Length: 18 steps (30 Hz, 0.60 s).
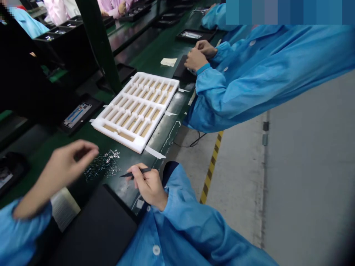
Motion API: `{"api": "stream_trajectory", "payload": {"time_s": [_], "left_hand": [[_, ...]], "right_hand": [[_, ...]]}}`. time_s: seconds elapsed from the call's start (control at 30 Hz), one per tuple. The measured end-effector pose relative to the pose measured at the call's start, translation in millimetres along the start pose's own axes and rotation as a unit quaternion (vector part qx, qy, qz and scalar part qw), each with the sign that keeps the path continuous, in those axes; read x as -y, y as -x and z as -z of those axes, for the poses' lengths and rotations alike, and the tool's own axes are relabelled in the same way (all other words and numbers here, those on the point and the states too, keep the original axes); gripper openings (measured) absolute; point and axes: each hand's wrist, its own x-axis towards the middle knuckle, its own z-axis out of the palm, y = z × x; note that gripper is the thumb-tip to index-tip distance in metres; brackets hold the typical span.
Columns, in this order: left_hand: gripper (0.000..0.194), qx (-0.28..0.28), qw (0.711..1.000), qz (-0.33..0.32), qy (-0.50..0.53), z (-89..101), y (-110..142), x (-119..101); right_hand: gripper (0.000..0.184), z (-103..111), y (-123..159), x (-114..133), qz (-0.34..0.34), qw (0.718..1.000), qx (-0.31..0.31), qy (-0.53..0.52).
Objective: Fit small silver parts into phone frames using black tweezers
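Fingers (138, 176) of the right hand (148, 186) pinch black tweezers (135, 172), tips at 9 o'clock near scattered small metal parts (104, 166); the left hand (59, 171) curls loosely open, holding nothing, at 10 o'clock.

Factory floor from my end, looks like an electronics assembly line. Long green workbench (163, 138) carrying a white foam tray (116, 138) and black fixture trays (66, 129), people along it in blue smocks (266, 70) and pink smocks (57, 9). Yellow-black hazard tape (211, 166) on the grey floor (305, 166).
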Motion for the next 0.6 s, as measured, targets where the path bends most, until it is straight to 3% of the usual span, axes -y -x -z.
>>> {"api": "stream_trajectory", "payload": {"time_s": [0.1,0.17,0.23,0.4,0.6], "left_hand": [[0.027,0.115,0.989,-0.078,0.059,-29.6,83,-27],[0.021,0.124,0.985,-0.090,0.073,-51.7,124,-35],[0.017,0.099,0.989,-0.083,0.078,-71.7,147,-37],[0.008,-0.005,0.990,-0.098,0.106,-99.8,157,-30],[0.009,-0.004,0.987,-0.113,0.118,-104.8,162,-26]], "right_hand": [[0.023,5,-6,2,-0.046,0.999,0.017,-0.005],[0.017,7,-10,4,-0.057,0.998,0.030,0.017],[0.015,8,-13,4,-0.056,0.997,0.045,0.042],[0.019,4,-20,-2,-0.021,0.996,0.035,0.078],[0.013,-9,-16,-6,0.006,0.994,0.060,0.091]]}}
